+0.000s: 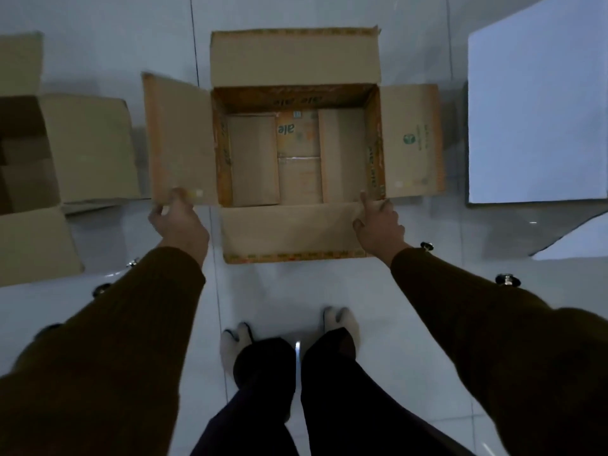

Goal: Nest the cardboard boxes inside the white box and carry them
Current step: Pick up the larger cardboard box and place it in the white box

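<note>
My left hand (179, 222) has its fingers curled onto the near corner of the left flap (179, 139) of the open cardboard box (297, 156), pinching its edge. My right hand (378, 222) is mostly folded, with one finger stretched out and touching the near right corner of the box rim where the near flap (289, 230) folds down; it grips nothing. All four flaps lie splayed outward, and the box sits on the pale floor just ahead of my feet, with nothing loose inside as far as I can see. The white box (536, 120) stands to the right, close beside it. Another cardboard box (65, 153) lies open on the left. To do this well, I judge I should take both side walls low, not the flaps, and lift level before moving right.
</note>
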